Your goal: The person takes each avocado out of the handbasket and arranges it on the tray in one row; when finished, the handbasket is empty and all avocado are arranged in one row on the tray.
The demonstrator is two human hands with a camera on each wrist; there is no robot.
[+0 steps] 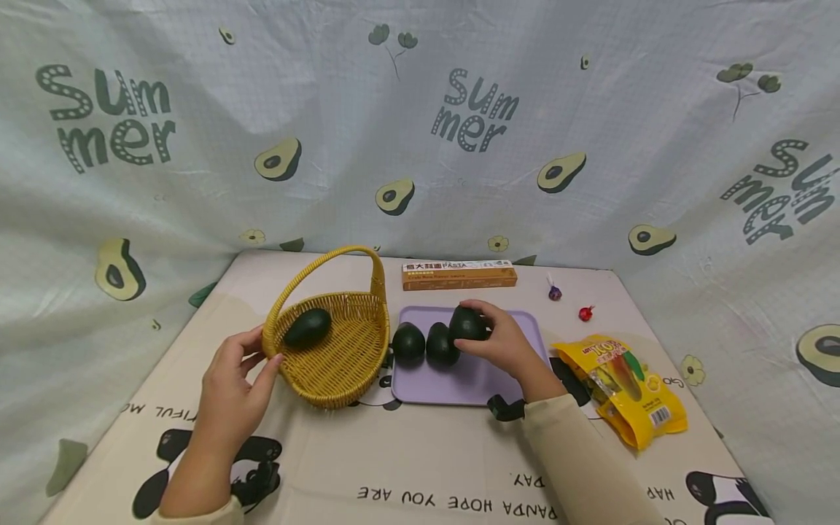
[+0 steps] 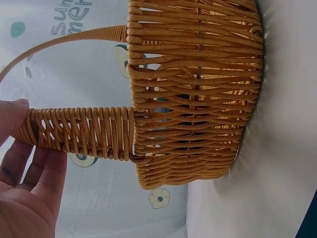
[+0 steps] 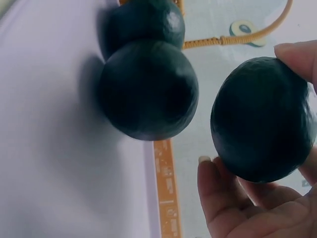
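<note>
My left hand (image 1: pixel 234 386) grips the handle of a yellow wicker basket (image 1: pixel 337 364) near its left base; the left wrist view shows thumb and fingers around the woven handle (image 2: pixel 89 131). One dark green avocado (image 1: pixel 308 328) lies inside the basket. In my right hand (image 1: pixel 504 346) is another avocado (image 3: pixel 265 119), held between thumb and fingers above a lilac tray (image 1: pixel 453 386). Two more avocados, a left one (image 1: pixel 408 344) and a right one (image 1: pixel 442 345), sit side by side on the tray's left part. The right wrist view shows the held avocado apart from them.
Behind the tray lies a pasta box (image 1: pixel 459 277). To the right are a yellow snack bag (image 1: pixel 626 390), a small purple item (image 1: pixel 554 292) and a small red item (image 1: pixel 586 313). A printed cloth covers the table (image 1: pixel 367 452), and a patterned curtain (image 1: pixel 328 109) hangs around it.
</note>
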